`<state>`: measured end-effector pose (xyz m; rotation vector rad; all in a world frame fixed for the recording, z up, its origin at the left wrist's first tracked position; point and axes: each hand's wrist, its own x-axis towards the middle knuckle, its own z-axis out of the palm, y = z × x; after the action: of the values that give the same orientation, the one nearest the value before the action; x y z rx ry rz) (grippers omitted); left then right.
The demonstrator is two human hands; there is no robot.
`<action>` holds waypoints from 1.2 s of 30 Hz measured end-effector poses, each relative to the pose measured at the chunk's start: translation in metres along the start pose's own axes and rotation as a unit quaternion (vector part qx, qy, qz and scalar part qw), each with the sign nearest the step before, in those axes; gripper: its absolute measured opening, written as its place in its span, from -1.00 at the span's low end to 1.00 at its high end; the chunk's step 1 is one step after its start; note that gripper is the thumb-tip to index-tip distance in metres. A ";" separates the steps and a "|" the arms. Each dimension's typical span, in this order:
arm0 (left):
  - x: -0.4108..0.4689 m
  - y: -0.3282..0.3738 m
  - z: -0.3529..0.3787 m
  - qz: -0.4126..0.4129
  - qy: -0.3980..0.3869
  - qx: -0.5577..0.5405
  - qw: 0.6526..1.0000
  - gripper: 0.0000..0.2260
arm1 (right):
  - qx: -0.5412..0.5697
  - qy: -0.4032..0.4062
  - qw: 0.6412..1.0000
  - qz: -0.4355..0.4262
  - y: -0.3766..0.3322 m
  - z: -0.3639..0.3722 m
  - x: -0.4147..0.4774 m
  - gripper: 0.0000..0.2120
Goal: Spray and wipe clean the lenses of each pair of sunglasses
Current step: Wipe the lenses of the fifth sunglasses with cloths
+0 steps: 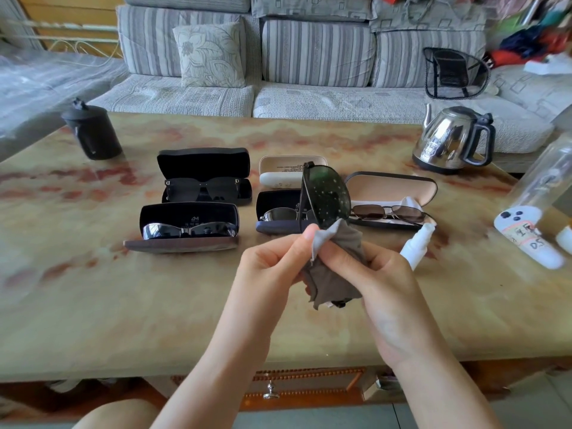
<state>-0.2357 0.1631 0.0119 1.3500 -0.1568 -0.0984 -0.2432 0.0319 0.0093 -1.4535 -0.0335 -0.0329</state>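
Note:
I hold a pair of dark sunglasses [326, 196] upright above the table; its upper lens is speckled with spray droplets. A grey cloth [332, 270] wraps the lower part of the pair. My left hand [272, 264] pinches the cloth and frame from the left. My right hand [374, 274] grips the cloth from the right. A white spray bottle [418, 244] lies on the table just right of my right hand. Several other sunglasses sit in open cases: black ones [202, 188], mirrored ones [188, 229], a metal pair [283, 213] and a brown-lensed pair [388, 212].
An open white case [280, 171] stands behind the held pair. A black lidded pot [91, 133] is at the table's far left, a steel kettle [452, 139] at the far right. A clear bottle [532, 205] lies at the right edge. A striped sofa [309, 72] runs behind the table.

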 end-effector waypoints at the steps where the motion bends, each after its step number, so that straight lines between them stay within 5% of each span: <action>1: 0.000 0.000 0.000 -0.012 -0.008 -0.012 1.000 -0.57 | -0.010 0.008 1.000 -0.009 0.000 0.000 0.000 -0.70; 6: 0.003 -0.001 -0.003 -0.061 -0.050 -0.092 0.993 -0.67 | -0.052 -0.006 0.997 -0.059 -0.001 0.004 -0.002 -0.58; 12: 0.005 0.001 -0.009 -0.071 -0.011 -0.087 0.994 -0.60 | -0.027 -0.110 0.993 -0.025 -0.007 -0.001 -0.004 -0.77; 22: 0.004 0.005 -0.008 -0.080 0.032 -0.111 0.990 -0.76 | -0.042 -0.140 0.989 0.027 -0.004 -0.007 -0.005 -0.88; 36: 0.002 -0.002 0.005 -0.063 0.016 -0.098 0.993 -0.66 | -0.023 -0.014 1.000 -0.001 -0.005 0.003 -0.008 -0.75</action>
<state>-0.2341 0.1575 0.0111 1.1633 -0.0324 -0.1934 -0.2519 0.0342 0.0145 -1.4996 -0.0580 -0.0149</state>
